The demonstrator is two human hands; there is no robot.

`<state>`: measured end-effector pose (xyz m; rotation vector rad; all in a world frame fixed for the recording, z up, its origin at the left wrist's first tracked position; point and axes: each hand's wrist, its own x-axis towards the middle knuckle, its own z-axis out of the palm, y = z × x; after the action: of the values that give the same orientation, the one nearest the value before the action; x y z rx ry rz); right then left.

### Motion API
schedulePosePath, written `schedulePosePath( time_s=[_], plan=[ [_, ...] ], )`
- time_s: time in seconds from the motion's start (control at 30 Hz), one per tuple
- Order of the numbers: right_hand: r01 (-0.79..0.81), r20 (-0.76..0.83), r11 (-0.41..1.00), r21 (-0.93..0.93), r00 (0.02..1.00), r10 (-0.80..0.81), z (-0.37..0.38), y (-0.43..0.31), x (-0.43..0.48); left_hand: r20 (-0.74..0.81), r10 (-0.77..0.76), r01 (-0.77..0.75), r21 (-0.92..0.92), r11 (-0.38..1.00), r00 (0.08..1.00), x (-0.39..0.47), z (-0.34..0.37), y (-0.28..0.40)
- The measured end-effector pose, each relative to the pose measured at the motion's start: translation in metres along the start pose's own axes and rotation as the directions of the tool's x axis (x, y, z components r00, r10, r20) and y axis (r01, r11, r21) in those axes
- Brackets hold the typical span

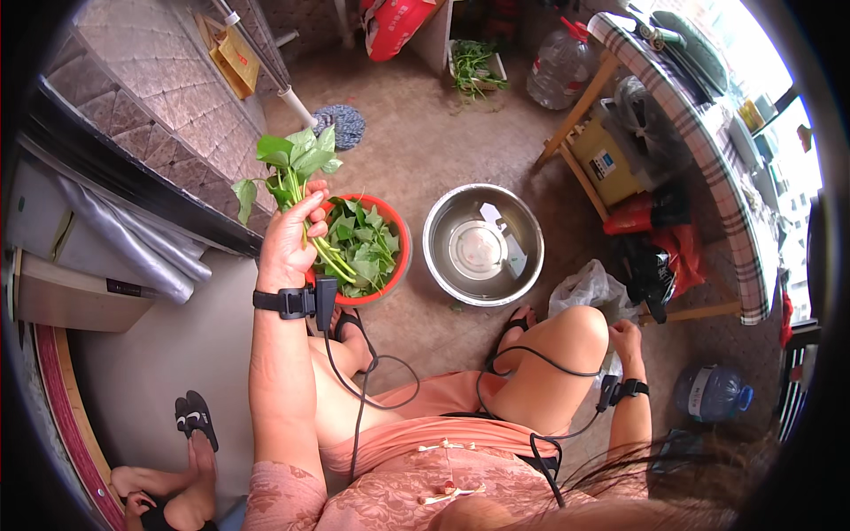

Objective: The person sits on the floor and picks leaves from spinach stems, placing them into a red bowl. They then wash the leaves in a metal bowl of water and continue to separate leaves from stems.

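My left hand [297, 232] grips a bunch of leafy green stems [292, 176], leaves pointing away from me and cut ends hanging over the red-rimmed basin [406, 249]. Loose green leaves [365, 242] lie in that basin. To its right on the floor stands a stainless steel basin [483, 292] with reflections on its inner surface. Beside my right knee, my right hand [626, 332] is at a translucent plastic bag [591, 285]; its fingers are partly hidden, and whether they hold the bag cannot be told. Both wrists wear black straps with cables.
A white tray with greens [495, 70] lies on the far floor, near a large clear plastic bottle [561, 66]. A mop head [340, 126] is ahead left. The cloth-covered table [724, 179] stands right, a blue water bottle [710, 393] below it. Another person's legs [192, 478] are lower left.
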<state>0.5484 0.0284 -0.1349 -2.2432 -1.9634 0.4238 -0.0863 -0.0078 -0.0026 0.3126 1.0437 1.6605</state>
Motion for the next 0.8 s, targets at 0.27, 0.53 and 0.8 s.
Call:
schedulePosePath(
  time_s=[0.27, 0.53, 0.8],
  plan=[
    [0.325, -0.243, 0.944, 0.060, 0.922, -0.302, -0.086, -0.116, 0.034, 0.028, 0.001, 0.000, -0.022, 1.000, 1.000, -0.012, 0.002, 0.003],
    [0.694, -0.231, 0.530, 0.487, 0.688, -0.688, -0.086, -0.317, -0.020, 0.222, -0.120, 0.155, -0.147, 0.977, 0.968, -0.010, 0.020, -0.018],
    [0.634, -0.201, 0.320, 0.704, 0.611, -0.766, -0.041, -0.412, -0.049, 0.329, -0.204, 0.257, -0.125, 0.958, 0.922, -0.007, 0.041, -0.050]
  ],
)
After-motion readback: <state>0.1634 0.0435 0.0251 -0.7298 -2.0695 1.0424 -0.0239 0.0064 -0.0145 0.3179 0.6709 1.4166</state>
